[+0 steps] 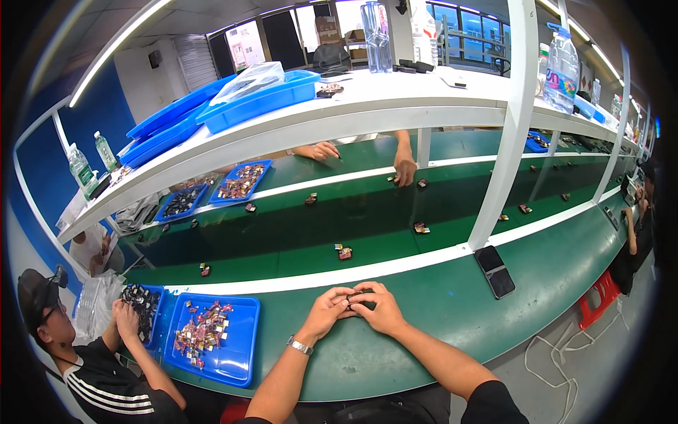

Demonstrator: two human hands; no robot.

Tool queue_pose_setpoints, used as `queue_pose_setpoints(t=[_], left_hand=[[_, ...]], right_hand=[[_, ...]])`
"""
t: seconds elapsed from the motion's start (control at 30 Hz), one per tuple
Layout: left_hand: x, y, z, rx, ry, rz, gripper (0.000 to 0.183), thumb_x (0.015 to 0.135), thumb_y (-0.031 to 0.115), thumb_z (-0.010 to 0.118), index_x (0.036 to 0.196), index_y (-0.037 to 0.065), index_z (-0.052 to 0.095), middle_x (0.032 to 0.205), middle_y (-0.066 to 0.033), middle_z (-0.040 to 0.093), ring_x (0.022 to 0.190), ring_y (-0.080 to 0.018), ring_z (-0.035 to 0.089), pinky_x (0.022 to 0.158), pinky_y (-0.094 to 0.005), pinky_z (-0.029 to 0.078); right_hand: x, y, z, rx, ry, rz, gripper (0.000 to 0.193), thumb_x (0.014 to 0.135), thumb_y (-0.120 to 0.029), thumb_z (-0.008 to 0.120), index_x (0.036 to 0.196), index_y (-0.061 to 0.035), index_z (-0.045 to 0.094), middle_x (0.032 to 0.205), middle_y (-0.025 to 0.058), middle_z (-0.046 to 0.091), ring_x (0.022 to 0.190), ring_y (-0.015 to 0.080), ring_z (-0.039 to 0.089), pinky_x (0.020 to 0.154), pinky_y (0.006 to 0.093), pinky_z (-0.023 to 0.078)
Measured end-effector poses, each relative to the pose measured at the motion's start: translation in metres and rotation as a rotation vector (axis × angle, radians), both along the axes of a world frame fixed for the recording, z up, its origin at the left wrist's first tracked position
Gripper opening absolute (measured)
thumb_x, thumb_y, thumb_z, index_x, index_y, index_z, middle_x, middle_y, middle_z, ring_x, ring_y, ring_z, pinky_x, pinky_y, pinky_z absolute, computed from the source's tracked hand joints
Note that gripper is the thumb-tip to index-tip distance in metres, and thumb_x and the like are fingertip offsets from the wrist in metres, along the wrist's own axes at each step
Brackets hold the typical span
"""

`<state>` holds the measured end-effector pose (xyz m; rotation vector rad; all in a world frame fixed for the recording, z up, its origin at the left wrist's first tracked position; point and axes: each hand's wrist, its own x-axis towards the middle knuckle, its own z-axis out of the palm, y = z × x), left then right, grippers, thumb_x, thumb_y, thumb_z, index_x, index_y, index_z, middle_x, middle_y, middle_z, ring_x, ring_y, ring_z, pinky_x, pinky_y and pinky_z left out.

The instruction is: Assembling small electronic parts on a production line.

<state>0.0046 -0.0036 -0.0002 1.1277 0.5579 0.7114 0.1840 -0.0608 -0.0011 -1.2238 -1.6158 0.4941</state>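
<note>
Both my hands meet over the green bench (424, 311), fingers closed round a small black part (365, 304). My left hand (329, 309), with a metal watch on its wrist, grips it from the left. My right hand (380, 309) curls over it from the other side. Fingers cover most of the part, so its exact kind cannot be made out. To the left lies a blue tray (240, 353) of small pink and gold components (201, 331).
A co-worker (92, 353) at left handles black parts in another blue tray (159, 332). Beyond a white rail runs a green conveyor (304, 261) with scattered small assemblies (343, 251). A white post (505, 134) and a dark phone (495, 273) stand to the right. Another person's hand (404, 169) reaches in opposite.
</note>
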Motion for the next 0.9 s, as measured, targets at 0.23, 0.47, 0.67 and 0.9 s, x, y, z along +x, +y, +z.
queue_pose_setpoints(t=[0.23,0.47,0.67,0.9], left_hand=[[0.001,-0.002,0.001,-0.003,-0.008,0.029,0.025,0.099,0.004,0.051,0.123,0.0,0.051,0.118,-0.0146,0.062,0.108,-0.0219,0.063,0.096,-0.0366,0.054],[-0.001,0.001,-0.003,0.021,-0.034,0.042,0.024,0.099,0.002,0.049,0.123,-0.002,0.051,0.117,-0.0145,0.062,0.108,-0.0209,0.063,0.095,-0.0354,0.055],[-0.001,0.0,-0.006,0.018,-0.036,0.051,0.025,0.099,0.001,0.049,0.124,-0.002,0.051,0.118,-0.0145,0.062,0.109,-0.0207,0.063,0.095,-0.0348,0.055],[0.001,0.002,-0.008,0.041,-0.109,0.107,0.024,0.097,0.001,0.052,0.122,-0.001,0.05,0.121,-0.0161,0.062,0.109,-0.0222,0.063,0.093,-0.0369,0.055]], right_hand=[[-0.004,0.002,-0.006,-0.058,0.097,0.015,0.018,0.08,-0.012,0.072,0.098,-0.0111,0.075,0.12,0.006,0.062,0.111,0.0268,0.056,0.095,0.0384,0.046],[-0.007,0.0,0.002,0.035,0.012,0.008,0.018,0.08,-0.01,0.071,0.097,-0.0105,0.074,0.122,0.0059,0.062,0.114,0.0274,0.054,0.097,0.0391,0.046],[-0.008,-0.001,0.001,0.052,0.007,-0.047,0.019,0.077,-0.007,0.072,0.096,-0.0123,0.075,0.119,0.0066,0.064,0.113,0.0278,0.055,0.096,0.0391,0.046],[-0.009,0.005,0.004,0.097,-0.029,-0.017,0.016,0.079,-0.009,0.071,0.095,-0.0102,0.074,0.122,0.0066,0.061,0.116,0.0291,0.053,0.098,0.0399,0.044]])
